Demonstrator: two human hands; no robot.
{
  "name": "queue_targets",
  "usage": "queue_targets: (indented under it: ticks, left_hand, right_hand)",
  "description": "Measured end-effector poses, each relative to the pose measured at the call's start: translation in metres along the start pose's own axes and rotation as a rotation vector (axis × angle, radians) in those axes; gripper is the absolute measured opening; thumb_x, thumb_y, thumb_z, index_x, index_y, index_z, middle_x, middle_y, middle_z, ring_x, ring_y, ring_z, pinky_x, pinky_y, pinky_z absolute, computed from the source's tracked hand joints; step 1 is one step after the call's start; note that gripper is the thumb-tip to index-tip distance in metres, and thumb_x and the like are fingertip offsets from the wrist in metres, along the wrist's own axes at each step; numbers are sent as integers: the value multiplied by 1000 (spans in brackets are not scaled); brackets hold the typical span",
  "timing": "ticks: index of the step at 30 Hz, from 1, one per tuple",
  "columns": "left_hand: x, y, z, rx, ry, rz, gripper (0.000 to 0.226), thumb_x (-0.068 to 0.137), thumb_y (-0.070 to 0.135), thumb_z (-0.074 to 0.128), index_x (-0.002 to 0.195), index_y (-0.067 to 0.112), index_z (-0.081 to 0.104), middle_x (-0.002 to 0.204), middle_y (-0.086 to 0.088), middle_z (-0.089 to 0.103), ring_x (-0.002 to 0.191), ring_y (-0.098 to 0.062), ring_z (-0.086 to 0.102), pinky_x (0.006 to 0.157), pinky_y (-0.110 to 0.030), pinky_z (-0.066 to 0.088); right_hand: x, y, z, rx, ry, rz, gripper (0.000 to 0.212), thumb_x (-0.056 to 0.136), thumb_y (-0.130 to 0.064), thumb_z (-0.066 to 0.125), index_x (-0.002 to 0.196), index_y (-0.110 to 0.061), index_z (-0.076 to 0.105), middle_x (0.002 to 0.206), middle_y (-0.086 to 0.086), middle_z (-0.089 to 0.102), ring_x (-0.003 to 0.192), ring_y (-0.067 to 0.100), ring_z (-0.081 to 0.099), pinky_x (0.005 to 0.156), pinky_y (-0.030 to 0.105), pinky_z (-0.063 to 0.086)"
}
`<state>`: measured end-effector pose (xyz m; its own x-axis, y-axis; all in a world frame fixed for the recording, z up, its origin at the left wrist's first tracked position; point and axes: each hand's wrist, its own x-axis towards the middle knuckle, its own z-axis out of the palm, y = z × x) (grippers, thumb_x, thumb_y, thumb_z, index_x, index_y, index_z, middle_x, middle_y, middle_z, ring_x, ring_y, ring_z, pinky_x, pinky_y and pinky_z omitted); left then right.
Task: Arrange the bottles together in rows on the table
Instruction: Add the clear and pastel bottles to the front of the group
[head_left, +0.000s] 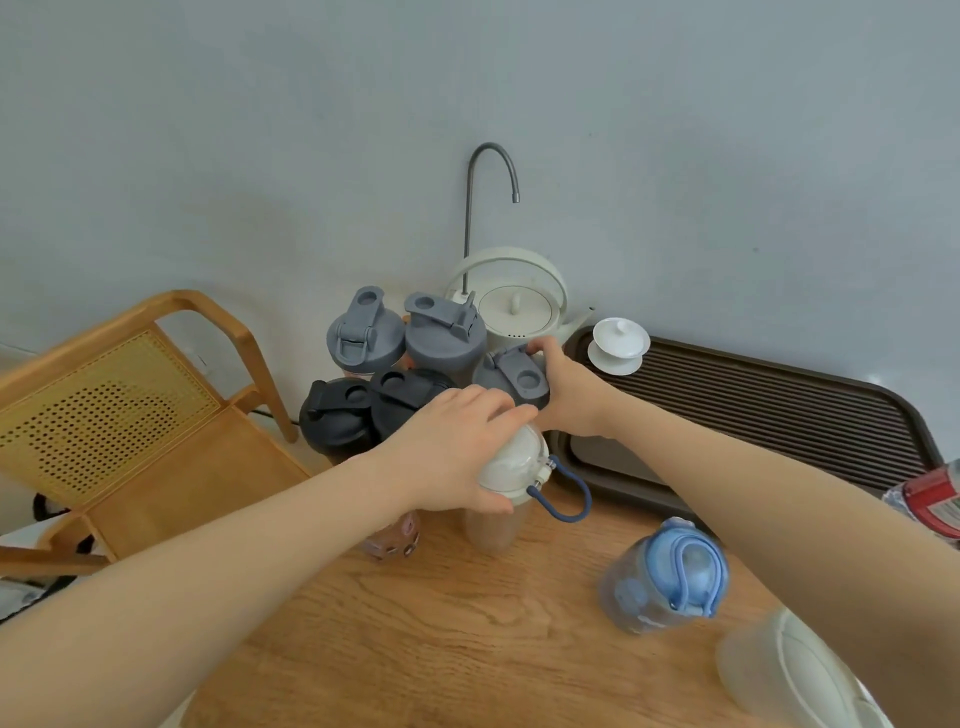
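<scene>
A view from above looks down at a wooden table (415, 649) pushed against a pale grey-blue wall (260, 130). Two bare arms reach forward from the bottom corners.

The left hand (452, 447) is wrapped over the domed white lid of a clear bottle (511, 483), grasping it from above; the bottle stands upright on the table and a blue loop strap hangs from the lid's right side. The right hand (566, 395) reaches further back and grips the side of a grey-lidded bottle (511, 376), fingers curled round its far edge.

That grey-lidded bottle stands at the right end of a tight cluster near the table's back left corner. Behind it stand two more grey-lidded bottles (366, 338) (444, 338) side by side, and to its left two black-lidded bottles (337, 410) (402, 397), also side by side (all lids close together or touching).

A blue-lidded bottle (670, 577) stands apart, nearer the viewer on the right. A white-lidded container (795, 675) sits at the bottom right edge, partly cut off.

Behind the cluster sits a cream kettle (514, 306) under a curved metal spout (491, 176). To the right lies a dark slatted tray (779, 410) holding a small white lidded cup (618, 345). A wooden chair (130, 415) stands left of the table.
</scene>
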<state>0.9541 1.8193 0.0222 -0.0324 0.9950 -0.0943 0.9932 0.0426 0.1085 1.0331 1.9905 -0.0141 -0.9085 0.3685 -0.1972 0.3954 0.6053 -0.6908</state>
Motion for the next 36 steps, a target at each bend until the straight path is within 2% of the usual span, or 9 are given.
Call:
queue_targets:
  ticks: [4,8,13,17,20,23,27,31,36]
  left_hand:
    - [5,-5,-2,18,27,13,89,72,54,64,142,20,21,136,-1,39,123,-20,35,102,-31,25]
    - [12,-10,-4,60,13,40,91,73,54,62,143,20,16,139,-1,36,126,-20,33,103,-32,25]
    - [22,-16,-11,104,-25,98,91,76,49,64,144,20,12,146,-2,28,132,-20,29,107,-34,22]
    - [29,-22,-16,161,-78,166,88,78,43,64,144,21,11,149,-2,23,134,-20,27,107,-35,23]
    - [31,-27,-19,205,-103,215,87,79,38,65,144,22,11,150,-1,22,135,-20,26,107,-35,23]
    - [30,-31,-19,233,-93,275,85,79,33,66,144,24,12,150,1,22,137,-18,24,108,-35,23]
    - [25,-32,-18,243,-83,309,81,82,28,65,144,24,12,152,2,19,139,-17,19,111,-35,20]
    - [19,-30,-19,265,-119,274,90,81,28,64,145,23,1,157,-2,4,143,-20,6,115,-36,11]
    - [9,-8,-28,180,-118,370,101,76,51,62,145,25,-7,157,0,-7,143,-18,-5,116,-35,4]
  right_hand:
    - [4,0,-4,18,30,37,69,71,-15,76,117,-12,25,101,5,51,87,18,52,75,26,43]
    - [7,4,-12,114,28,130,66,71,-12,77,111,-19,25,93,-8,48,92,18,54,84,33,49]
    - [-3,6,-23,134,-32,194,72,75,-5,72,127,-24,27,126,14,49,101,37,60,92,45,51]
    - [-18,7,-28,83,-6,225,81,82,-3,64,143,-24,15,142,8,36,110,28,56,88,31,45]
    - [-36,10,-33,51,49,256,72,84,-8,62,141,-26,23,143,6,37,110,23,56,89,31,44]
    - [-55,12,-35,17,80,295,57,84,-9,60,135,-24,38,138,-1,46,109,19,57,92,28,43]
    - [-81,8,-31,5,113,334,44,85,-10,59,126,-22,49,117,-1,57,108,16,57,77,12,41]
    - [-102,-2,-23,-46,157,342,36,86,-14,59,120,-25,52,121,0,59,111,15,57,95,28,43]
    - [-141,-25,-15,-10,329,329,32,87,-12,56,116,-25,56,117,-11,55,109,8,55,92,23,41]
